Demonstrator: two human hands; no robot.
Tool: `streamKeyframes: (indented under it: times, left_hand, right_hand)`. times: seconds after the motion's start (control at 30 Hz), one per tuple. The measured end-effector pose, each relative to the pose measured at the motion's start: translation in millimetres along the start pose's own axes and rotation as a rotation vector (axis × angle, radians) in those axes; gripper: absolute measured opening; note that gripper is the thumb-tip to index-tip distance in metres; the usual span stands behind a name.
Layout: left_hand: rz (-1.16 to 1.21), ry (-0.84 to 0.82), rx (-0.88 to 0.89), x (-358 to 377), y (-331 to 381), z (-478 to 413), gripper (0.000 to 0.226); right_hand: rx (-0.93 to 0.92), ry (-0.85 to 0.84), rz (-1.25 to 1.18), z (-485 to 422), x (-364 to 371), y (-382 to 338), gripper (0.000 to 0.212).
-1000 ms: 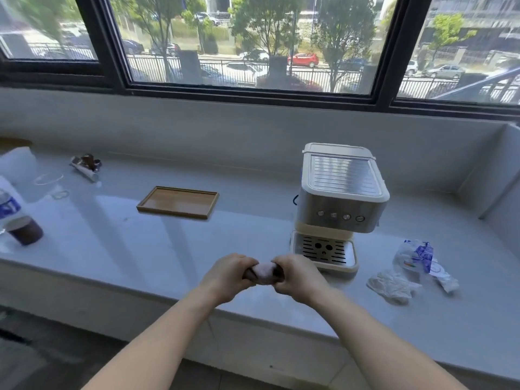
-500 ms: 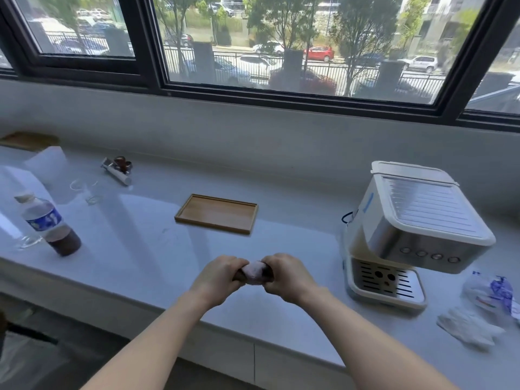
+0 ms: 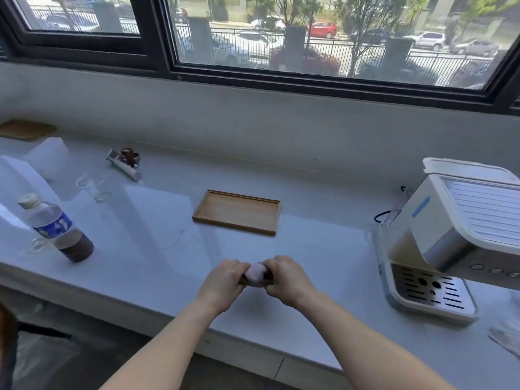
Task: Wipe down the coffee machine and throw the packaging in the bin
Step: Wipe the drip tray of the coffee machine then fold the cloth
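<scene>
My left hand point(image 3: 225, 282) and my right hand point(image 3: 287, 280) meet over the counter's front part, both gripping a small whitish wad point(image 3: 256, 274) with a dark edge between them; most of the wad is hidden by my fingers. The white and silver coffee machine point(image 3: 450, 237) stands at the right edge of the view, well to the right of my hands. A crumpled clear piece of packaging point(image 3: 506, 337) lies on the counter at the lower right, cut off by the frame.
A shallow wooden tray point(image 3: 237, 211) lies beyond my hands on the pale counter point(image 3: 157, 243). At the left stand a bottle with dark liquid point(image 3: 56, 229), a clear glass point(image 3: 90, 187) and a small tool point(image 3: 123, 163). A window wall runs behind.
The view has swung left, so the coffee machine and packaging slid to the right edge. My hands stay together on the wad, now over the counter left of the machine.
</scene>
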State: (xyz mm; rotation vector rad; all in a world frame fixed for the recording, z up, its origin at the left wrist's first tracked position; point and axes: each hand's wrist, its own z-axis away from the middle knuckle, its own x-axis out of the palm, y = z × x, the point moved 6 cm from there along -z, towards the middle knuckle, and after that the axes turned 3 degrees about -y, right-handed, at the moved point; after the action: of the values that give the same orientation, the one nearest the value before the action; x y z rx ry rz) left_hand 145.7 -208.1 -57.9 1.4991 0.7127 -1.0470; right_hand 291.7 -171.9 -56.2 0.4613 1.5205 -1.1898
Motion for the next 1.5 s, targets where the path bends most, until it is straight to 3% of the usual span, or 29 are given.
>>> streamKeyframes:
  times: [0.1,0.57,1.07,1.23,1.5]
  left_hand:
    - [-0.009,-0.016,-0.012,9,-8,-4,0.011]
    - [-0.131,-0.152,-0.041,46,-21,-11,0.035]
    - [-0.004,-0.174,-0.109,40,-15,0,0.054]
    - [-0.152,-0.096,-0.111,28,-5,3,0.045]
    - [-0.321,-0.048,-0.049,10,34,-10,0.049]
  right_hand:
    - [0.023,-0.029,-0.008,-4,11,5,0.04]
    - [0.068,-0.072,-0.01,-1,41,27,0.03]
    - [0.106,-0.134,-0.08,10,31,27,0.039]
    - [0.142,-0.119,-0.075,22,20,31,0.035]
    - [0.229,-0.066,-0.004,40,-6,42,0.056]
